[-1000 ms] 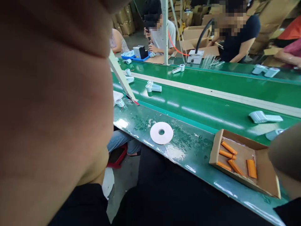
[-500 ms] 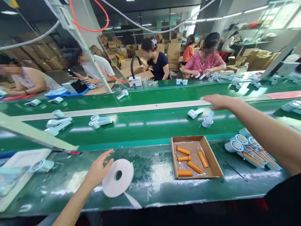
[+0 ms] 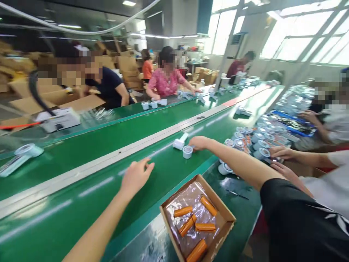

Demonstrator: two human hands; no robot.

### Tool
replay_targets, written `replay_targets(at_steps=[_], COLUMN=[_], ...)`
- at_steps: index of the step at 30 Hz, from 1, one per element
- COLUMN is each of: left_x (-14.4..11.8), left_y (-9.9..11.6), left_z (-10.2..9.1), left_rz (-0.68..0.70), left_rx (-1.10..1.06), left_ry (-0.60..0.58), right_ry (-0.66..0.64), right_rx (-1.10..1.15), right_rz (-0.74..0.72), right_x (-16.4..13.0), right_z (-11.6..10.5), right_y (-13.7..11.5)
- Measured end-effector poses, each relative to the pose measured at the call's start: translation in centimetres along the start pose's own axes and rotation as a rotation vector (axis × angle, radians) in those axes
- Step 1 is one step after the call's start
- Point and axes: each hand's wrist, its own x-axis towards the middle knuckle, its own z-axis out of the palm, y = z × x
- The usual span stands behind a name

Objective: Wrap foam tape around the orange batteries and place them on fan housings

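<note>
So there's a small white round-headed gadget (image 3: 187,151) sitting on the green conveyor belt (image 3: 89,189), right beside a second white one (image 3: 180,142) lying just behind it. The right hand (image 3: 198,142) is stretched out over the belt with its fingertips resting against that first gadget; fingers look loosely curled on it, not really clamped around it. The left hand (image 3: 136,175) hangs over the belt closer in, empty, fingers lightly bent and a bit apart, touching nothing as far as I can see.

Nearer the edge, on the green counter (image 3: 240,203), there's an open cardboard box (image 3: 226,217) with orange cylinders (image 3: 183,211) lying loose in it. Past the right arm is a crowd of the same white gadgets (image 3: 256,140), and another person's hands (image 3: 280,153) are busy there.

Across the belt, several people sit working, with stacked cardboard cartons (image 3: 128,67) behind them and big bright windows (image 3: 297,32) on the right.
</note>
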Motion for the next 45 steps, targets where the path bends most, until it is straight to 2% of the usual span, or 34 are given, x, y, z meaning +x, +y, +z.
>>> replay_targets(at_steps=[2,4,6,9,12,14,16,18,21,24,26,27,29,32,35,38,40,42,45], left_x=[7.0,11.7,14.1,14.1,10.5,6.5,2.0,-3.0,-12.6,-23.0,-27.4,-28.6,-29.1,-27.2,-24.7,-23.1,-23.3,-24.9,-30.0], left_y=[6.9,11.7,13.9,13.5,10.9,8.6,5.5,0.9,-8.0,-15.9,-20.0,-21.8,-24.6,-27.3,-28.5,-28.9,-28.6,-27.8,-25.5], left_z=[3.4,6.2,7.9,8.7,7.0,4.7,1.6,-2.0,-8.1,-13.3,-15.5,-16.2,-16.9,-16.8,-16.5,-16.2,-16.0,-15.7,-14.9], left_rz=[0.047,0.102,0.207,0.43,0.585,0.62,0.607,0.46,0.032,-0.335,-0.472,-0.503,-0.509,-0.451,-0.377,-0.311,-0.274,-0.249,-0.237], left_rx=[-0.019,-0.057,-0.114,-0.205,-0.262,-0.27,-0.238,-0.121,0.095,0.224,0.275,0.291,0.308,0.305,0.274,0.23,0.201,0.18,0.158], left_ry=[0.011,0.002,-0.025,-0.058,-0.062,-0.049,-0.03,-0.013,0.035,0.101,0.114,0.112,0.093,0.053,0.031,0.015,0.004,-0.008,-0.029], right_ry=[0.011,0.013,0.011,-0.026,-0.095,-0.097,-0.044,0.017,0.089,0.06,-0.006,-0.044,-0.12,-0.237,-0.306,-0.327,-0.335,-0.345,-0.376], right_rx=[-0.036,-0.078,-0.114,-0.144,-0.168,-0.203,-0.218,-0.19,-0.088,0.011,0.043,0.055,0.063,-0.054,-0.21,-0.215,-0.181,-0.115,0.041], right_rz=[0.01,-0.016,-0.055,-0.137,-0.348,-0.542,-0.692,-0.784,-0.929,-1.005,-0.992,-0.969,-0.907,-0.81,-0.746,-0.73,-0.695,-0.654,-0.618], right_x=[-0.6,-1.0,-1.1,-0.9,-0.8,-1.4,-2.4,-3.5,-4.7,-6.9,-8.6,-9.4,-11.1,-13.9,-16.1,-16.9,-17.0,-16.8,-16.4], right_z=[-0.5,-1.3,-2.1,-2.7,-2.2,-1.4,-0.4,0.8,2.9,5.2,6.7,7.6,9.7,13.1,15.5,15.9,15.5,15.0,14.2], right_y=[-0.3,-0.8,-1.2,-1.7,-3.6,-6.6,-10.3,-14.0,-19.5,-25.3,-28.9,-30.6,-33.2,-35.5,-36.1,-35.7,-34.9,-34.0,-34.0])
